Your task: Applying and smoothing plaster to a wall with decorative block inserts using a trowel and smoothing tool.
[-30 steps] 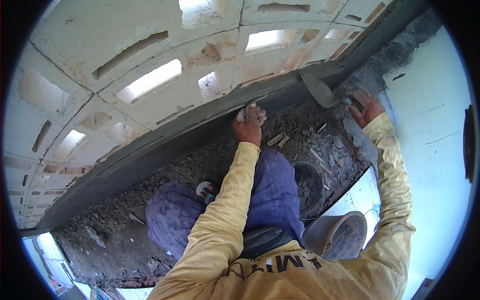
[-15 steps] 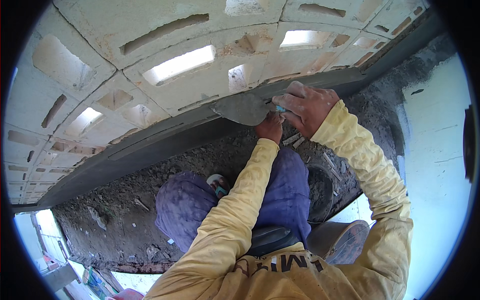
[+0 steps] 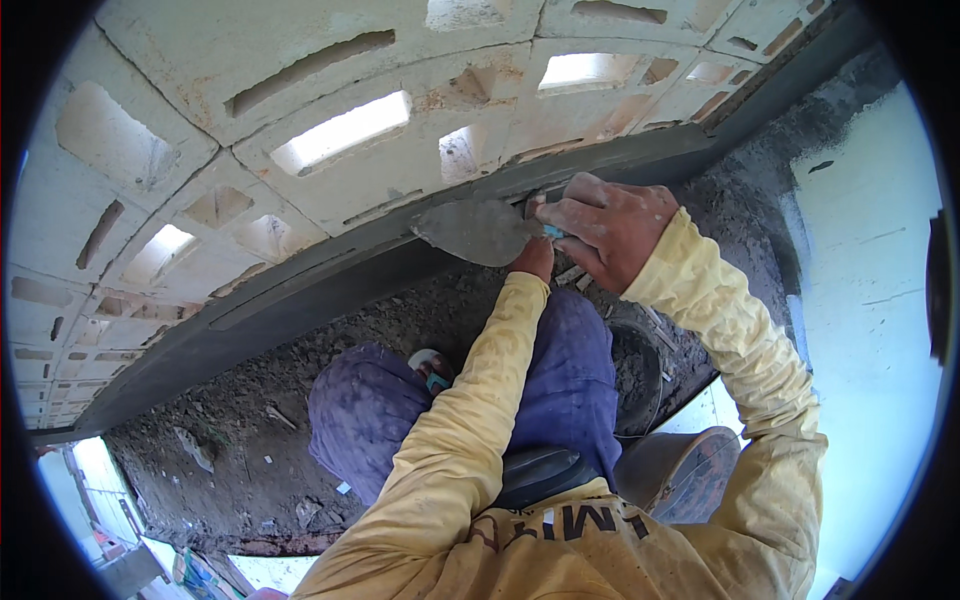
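Observation:
My right hand (image 3: pixel 610 228) is closed round the blue handle (image 3: pixel 553 232) of a mortar-coated trowel. The trowel's grey blade (image 3: pixel 468 230) points left, at the wet grey plastered ledge (image 3: pixel 378 222) below a wall of pale perforated blocks (image 3: pixel 350 182). Directly under the blade's right part and my right hand is my left hand (image 3: pixel 530 260), near that ledge; its fingers are mostly hidden behind the trowel and right hand, so I cannot tell what they hold.
Dirt with rubble (image 3: pixel 230 470) surrounds my bent knees. A bucket of dark material (image 3: pixel 640 380) sits right of them, with a larger bucket (image 3: pixel 715 460) behind it. A pale wall (image 3: pixel 870 280) stands on the right.
My right hand has swung leftward from the right corner, bringing the trowel blade onto the ledge over my left hand. Since half a second ago both hands have shifted only slightly.

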